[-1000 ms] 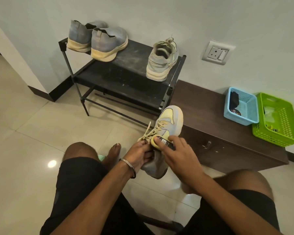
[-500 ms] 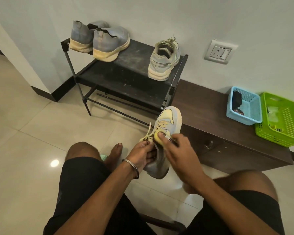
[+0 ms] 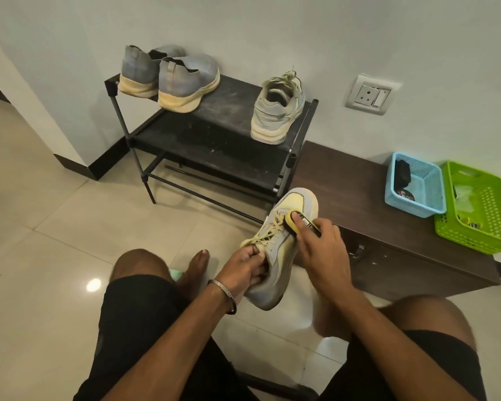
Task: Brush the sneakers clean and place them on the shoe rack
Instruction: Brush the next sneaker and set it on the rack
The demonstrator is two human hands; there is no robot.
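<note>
A grey and pale-yellow laced sneaker (image 3: 297, 204) is held in the air over the floor, toe pointing away. My left hand (image 3: 243, 270) grips it at the collar, fingers curled into the opening. My right hand (image 3: 320, 247) holds a yellow brush (image 3: 291, 224) pressed on the sneaker's upper beside the laces. On the black shoe rack (image 3: 214, 131), its matching sneaker (image 3: 278, 111) stands at the right end, heel toward me. A pair of grey-blue sneakers (image 3: 182, 79) sits at the left end.
A low dark wooden bench (image 3: 359, 198) runs right of the rack along the wall. On it stand a blue basket (image 3: 417, 183) with a dark object and a tin, and a green basket (image 3: 480, 206). My bare knees and feet are below, on the tiled floor.
My right hand has slid the brush forward along the sneaker's upper, from near the tongue toward the toe. My left hand keeps its grip on the collar.
</note>
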